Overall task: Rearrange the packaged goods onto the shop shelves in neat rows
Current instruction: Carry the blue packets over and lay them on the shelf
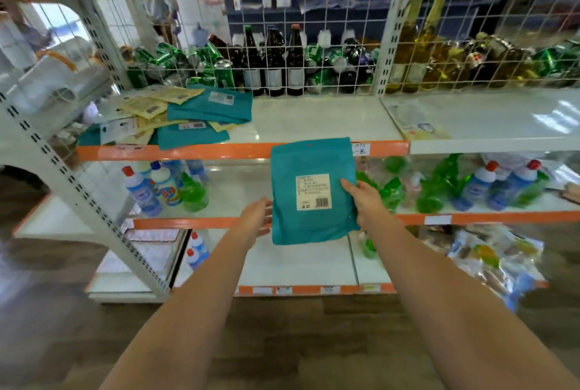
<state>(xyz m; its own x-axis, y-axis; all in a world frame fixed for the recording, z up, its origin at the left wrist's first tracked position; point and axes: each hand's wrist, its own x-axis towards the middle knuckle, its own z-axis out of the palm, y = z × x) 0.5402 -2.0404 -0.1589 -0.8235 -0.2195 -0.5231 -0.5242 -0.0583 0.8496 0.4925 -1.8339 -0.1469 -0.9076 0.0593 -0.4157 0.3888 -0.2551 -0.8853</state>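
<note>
My right hand pinches a teal pouch by its right edge, thumb on the front beside the white label, and holds it upright in the air in front of the shelving, its top edge level with the orange lip of the middle shelf. My left hand is spread, fingers straight, just beside the pouch's lower left edge; I cannot tell whether it touches.

On the middle shelf, to the left, lies a loose pile of pouches: teal ones and beige ones overlapping at odd angles, one teal corner hanging over the lip. The rest of that shelf, straight ahead of the held pouch, is bare white board. A wire grid closes the back of it, with brown bottles and green cans behind.

Below, the next shelf holds blue-and-white bottles and a green spray bottle at left, and more green and blue bottles at right. The bottom shelf has crinkled clear packs at right. A slanted white upright runs down the left side.
</note>
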